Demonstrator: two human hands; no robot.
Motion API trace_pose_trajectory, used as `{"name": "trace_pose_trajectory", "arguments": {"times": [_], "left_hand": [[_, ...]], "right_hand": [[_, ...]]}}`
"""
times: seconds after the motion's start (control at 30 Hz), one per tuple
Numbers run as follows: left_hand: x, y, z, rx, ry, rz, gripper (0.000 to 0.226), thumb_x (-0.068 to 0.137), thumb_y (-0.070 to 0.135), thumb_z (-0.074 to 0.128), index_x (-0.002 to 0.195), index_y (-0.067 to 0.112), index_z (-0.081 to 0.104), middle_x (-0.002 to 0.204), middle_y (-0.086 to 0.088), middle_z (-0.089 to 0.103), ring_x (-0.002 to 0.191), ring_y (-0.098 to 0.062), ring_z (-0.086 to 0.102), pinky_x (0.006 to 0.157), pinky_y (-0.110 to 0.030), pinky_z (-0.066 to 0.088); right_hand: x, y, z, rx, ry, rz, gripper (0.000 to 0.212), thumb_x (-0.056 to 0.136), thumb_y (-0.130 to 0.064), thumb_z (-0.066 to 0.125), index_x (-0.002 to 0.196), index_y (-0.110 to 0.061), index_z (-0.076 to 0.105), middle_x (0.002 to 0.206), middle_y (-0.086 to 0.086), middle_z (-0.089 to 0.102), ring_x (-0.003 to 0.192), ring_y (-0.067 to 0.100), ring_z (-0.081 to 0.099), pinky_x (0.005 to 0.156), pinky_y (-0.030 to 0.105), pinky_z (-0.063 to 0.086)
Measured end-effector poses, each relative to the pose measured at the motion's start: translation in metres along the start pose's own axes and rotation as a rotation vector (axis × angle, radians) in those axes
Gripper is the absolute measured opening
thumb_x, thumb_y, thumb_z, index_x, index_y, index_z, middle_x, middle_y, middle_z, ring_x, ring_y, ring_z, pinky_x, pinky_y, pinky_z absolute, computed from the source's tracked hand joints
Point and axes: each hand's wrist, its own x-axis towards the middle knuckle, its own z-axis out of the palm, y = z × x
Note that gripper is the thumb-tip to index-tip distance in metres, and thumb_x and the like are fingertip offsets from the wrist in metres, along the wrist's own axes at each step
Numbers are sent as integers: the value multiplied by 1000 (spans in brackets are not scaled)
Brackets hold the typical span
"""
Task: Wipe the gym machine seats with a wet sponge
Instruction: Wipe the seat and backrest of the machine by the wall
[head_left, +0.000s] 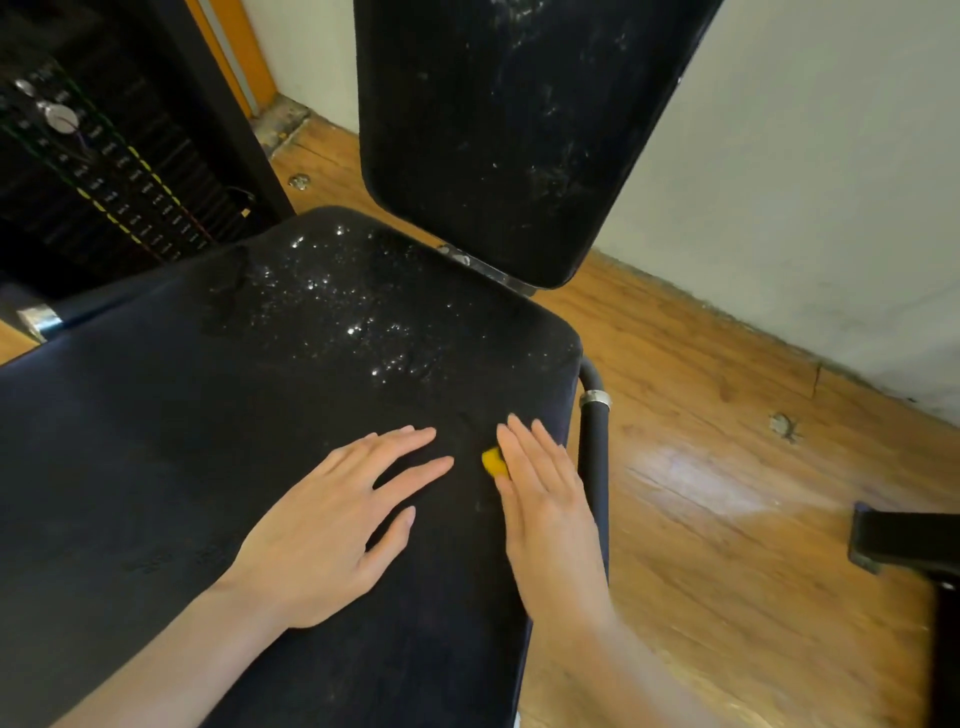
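Note:
A black padded seat (171, 415) fills the middle of the view, with water droplets and foam specks across its far half. Its black backrest (498, 119) rises behind, smeared with whitish streaks. My left hand (332, 525) lies flat on the seat with fingers spread and holds nothing. My right hand (545, 499) presses flat on a yellow sponge (492, 461) near the seat's right edge. Only a small corner of the sponge shows beside the fingers.
A black handle bar (595, 431) with a silver ring runs along the seat's right side. A weight stack (104, 171) stands at the far left. Wooden floor (727, 467) and a pale wall (831, 182) lie to the right. A dark machine part (909, 545) juts in at the right edge.

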Motion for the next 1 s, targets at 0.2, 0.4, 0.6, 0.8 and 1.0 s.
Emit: {"name": "trace_pose_trajectory", "arguments": {"times": [0.2, 0.4, 0.6, 0.8, 1.0], "left_hand": [[3, -2, -2, 13, 21, 0, 50, 103, 40, 27, 151, 35, 38, 159, 13, 28, 147, -7, 26, 121, -24, 14], [3, -1, -2, 21, 49, 5, 49, 101, 38, 32, 148, 33, 44, 157, 11, 35, 144, -8, 30, 119, -26, 23], [3, -1, -1, 40, 69, 34, 49, 98, 38, 35, 145, 31, 48, 154, 8, 41, 141, -10, 38, 114, -32, 32], [4, -1, 0, 66, 80, 36, 50, 96, 37, 37, 143, 30, 52, 152, 7, 44, 139, -10, 37, 114, -30, 29], [4, -1, -4, 83, 52, 14, 53, 97, 39, 37, 145, 21, 51, 154, 2, 43, 142, -11, 39, 120, -34, 17]], "right_hand": [[68, -10, 11, -99, -105, -105, 46, 103, -23, 43, 148, -17, 37, 154, 0, 35, 146, 15, 22, 121, 36, 17], [43, 9, 1, 142, 62, 213, 44, 103, -26, 43, 147, -23, 39, 154, -12, 32, 145, 4, 15, 119, 27, 17], [4, -15, 5, 208, 73, 309, 47, 101, -27, 46, 147, -29, 37, 151, -20, 32, 142, -6, 16, 112, 12, 13], [53, -3, 9, 287, 167, 377, 47, 102, -24, 45, 148, -25, 37, 153, -10, 35, 143, 4, 23, 117, 27, 21], [16, -9, 6, 102, -4, 128, 47, 101, -27, 43, 147, -26, 38, 150, -22, 27, 144, -4, 14, 119, 29, 21]]}}
